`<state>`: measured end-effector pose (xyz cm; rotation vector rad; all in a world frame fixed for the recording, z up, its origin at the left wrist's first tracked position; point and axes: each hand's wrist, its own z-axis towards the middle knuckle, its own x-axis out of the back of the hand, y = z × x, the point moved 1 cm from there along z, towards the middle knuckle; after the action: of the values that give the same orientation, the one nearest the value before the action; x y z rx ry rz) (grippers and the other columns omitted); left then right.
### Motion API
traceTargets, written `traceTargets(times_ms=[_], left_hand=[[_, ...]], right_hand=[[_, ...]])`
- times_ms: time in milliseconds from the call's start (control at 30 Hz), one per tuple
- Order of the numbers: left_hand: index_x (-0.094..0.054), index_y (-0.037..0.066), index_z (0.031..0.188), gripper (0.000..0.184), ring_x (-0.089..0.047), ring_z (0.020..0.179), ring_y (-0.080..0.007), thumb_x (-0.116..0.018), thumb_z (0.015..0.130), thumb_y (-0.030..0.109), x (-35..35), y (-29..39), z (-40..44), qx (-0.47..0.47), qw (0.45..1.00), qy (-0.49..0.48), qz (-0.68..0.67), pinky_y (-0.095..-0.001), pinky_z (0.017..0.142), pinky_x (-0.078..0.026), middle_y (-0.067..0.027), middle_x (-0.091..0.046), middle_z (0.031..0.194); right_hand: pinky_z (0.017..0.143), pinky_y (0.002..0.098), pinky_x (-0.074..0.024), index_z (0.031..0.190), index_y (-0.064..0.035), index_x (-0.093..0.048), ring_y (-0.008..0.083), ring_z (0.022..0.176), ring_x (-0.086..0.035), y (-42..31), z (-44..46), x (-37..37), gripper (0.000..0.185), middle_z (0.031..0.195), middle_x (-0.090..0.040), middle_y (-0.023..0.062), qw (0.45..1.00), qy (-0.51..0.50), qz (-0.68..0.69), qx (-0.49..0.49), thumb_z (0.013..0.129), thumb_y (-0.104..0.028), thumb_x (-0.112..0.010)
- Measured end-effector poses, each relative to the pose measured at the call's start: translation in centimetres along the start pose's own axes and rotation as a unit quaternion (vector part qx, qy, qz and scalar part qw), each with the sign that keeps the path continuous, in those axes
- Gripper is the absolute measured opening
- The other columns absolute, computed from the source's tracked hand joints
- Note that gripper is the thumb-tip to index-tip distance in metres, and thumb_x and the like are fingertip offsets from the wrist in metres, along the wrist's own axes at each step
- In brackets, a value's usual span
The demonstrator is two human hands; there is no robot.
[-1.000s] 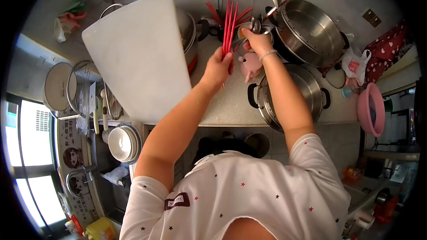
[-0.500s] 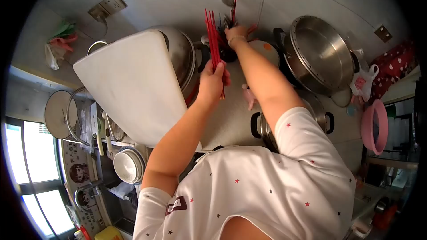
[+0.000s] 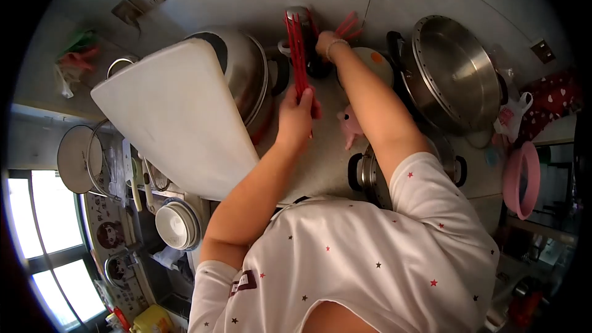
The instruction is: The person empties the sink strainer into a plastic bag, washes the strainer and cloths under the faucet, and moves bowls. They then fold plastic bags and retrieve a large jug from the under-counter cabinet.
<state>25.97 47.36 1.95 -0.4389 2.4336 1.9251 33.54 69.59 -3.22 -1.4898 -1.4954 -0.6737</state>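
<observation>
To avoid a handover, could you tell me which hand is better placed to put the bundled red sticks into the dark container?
Probably the left hand: it holds the red sticks near the dark container, whose other side the right hand occupies.

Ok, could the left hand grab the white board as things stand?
Probably not while full: the left hand grips red chopsticks. Otherwise the way looks free, with the white board close beside it.
</observation>
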Motion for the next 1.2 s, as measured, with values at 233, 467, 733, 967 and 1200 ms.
traceTargets(times_ms=[233, 467, 733, 967, 1200], left_hand=[[-0.046, 0.006, 0.099, 0.016, -0.048, 0.057, -0.0107, -0.043, 0.089, 0.018, -0.8, 0.5, 1.7, -0.016, 0.999, -0.019, 0.043, -0.0247, 0.05, -0.038, -0.0032, -0.049, 0.069], [-0.045, 0.002, 0.109, 0.032, -0.056, 0.075, -0.0236, -0.05, 0.084, 0.021, -2.0, -1.6, 3.5, -0.248, 0.936, 0.058, 0.243, -0.0333, 0.069, -0.044, -0.012, -0.058, 0.084], [-0.054, -0.004, 0.099, 0.026, -0.057, 0.078, -0.0164, -0.052, 0.083, 0.017, 0.9, -4.8, 3.1, 0.002, 0.972, -0.11, 0.207, -0.0274, 0.071, -0.044, -0.0108, -0.06, 0.087], [-0.054, -0.001, 0.098, 0.022, -0.056, 0.07, -0.014, -0.047, 0.085, 0.015, 1.8, -5.1, 2.7, 0.074, 0.982, -0.12, 0.122, -0.0255, 0.066, -0.044, -0.0079, -0.06, 0.082], [-0.054, -0.001, 0.092, 0.017, -0.055, 0.063, -0.0138, -0.047, 0.083, 0.011, 0.8, -5.2, 3.6, 0.058, 0.991, -0.105, 0.065, -0.0259, 0.06, -0.044, -0.0071, -0.058, 0.075]], right_hand=[[0.041, 0.0195, -0.034, 0.109, -0.0001, -0.05, 0.0055, 0.054, -0.046, 0.8, -13.9, 5.0, 0.03, 0.085, -0.058, 0.0046, 0.771, -0.031, 0.561, 0.299, 0.081, -0.011, -0.052], [0.036, 0.0229, -0.0383, 0.086, -0.0008, -0.051, 0.0109, 0.039, -0.048, 0.8, -15.6, 7.6, 0.024, 0.059, -0.054, 0.0055, 0.789, 0.172, 0.522, 0.276, 0.084, -0.024, -0.053], [0.052, 0.028, -0.0472, 0.089, -0.0058, -0.056, 0.0166, 0.049, -0.06, 2.6, -8.3, 7.7, 0.015, 0.062, -0.06, 0.0056, 0.778, 0.527, 0.306, 0.156, 0.08, -0.018, -0.054], [0.047, 0.031, -0.048, 0.096, -0.0025, -0.045, 0.0203, 0.047, -0.06, 2.9, -6.3, 5.4, 0.02, 0.068, -0.06, 0.0111, 0.789, 0.425, 0.432, 0.1, 0.08, -0.012, -0.051], [0.038, 0.0269, -0.0423, 0.098, -0.0018, -0.038, 0.0217, 0.048, -0.06, 4.4, -4.1, 3.8, 0.02, 0.078, -0.062, 0.011, 0.725, 0.31, 0.597, 0.149, 0.084, -0.011, -0.047]])
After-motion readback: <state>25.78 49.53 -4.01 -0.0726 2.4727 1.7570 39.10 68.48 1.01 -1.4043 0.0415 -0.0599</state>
